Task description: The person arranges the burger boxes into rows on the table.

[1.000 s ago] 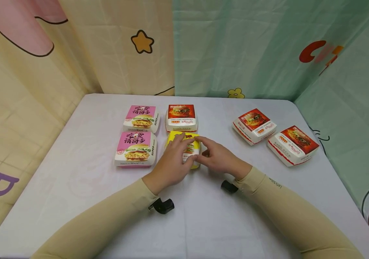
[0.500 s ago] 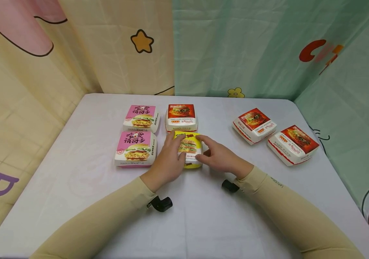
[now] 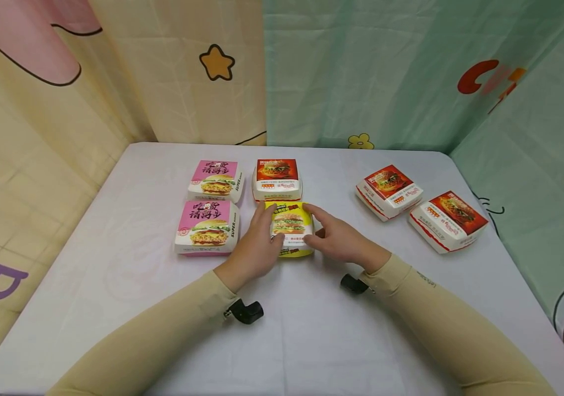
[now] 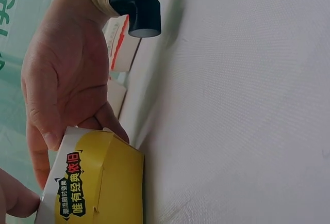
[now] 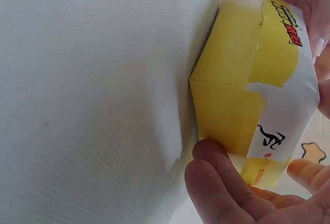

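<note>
One yellow box point(image 3: 291, 224) slid right, two hands' point(image 3: 254, 248) point(image 3: 345, 240) fingers gripping it, near five other boxes point(image 3: 216, 180) point(image 3: 207, 227) point(image 3: 277, 180) point(image 3: 389, 192) point(image 3: 448, 222).

Left hand point(image 3: 253, 250): pink box point(image 3: 207, 228) just beside, obstructing passage to its left. Yellow box point(image 3: 291, 224) fills the gap to the right hand point(image 3: 341, 239); red-topped box point(image 3: 277, 181) blocks beyond. Free tabletop point(image 3: 383, 239) right of the right hand, as far as two angled boxes point(image 3: 448, 223).
</note>
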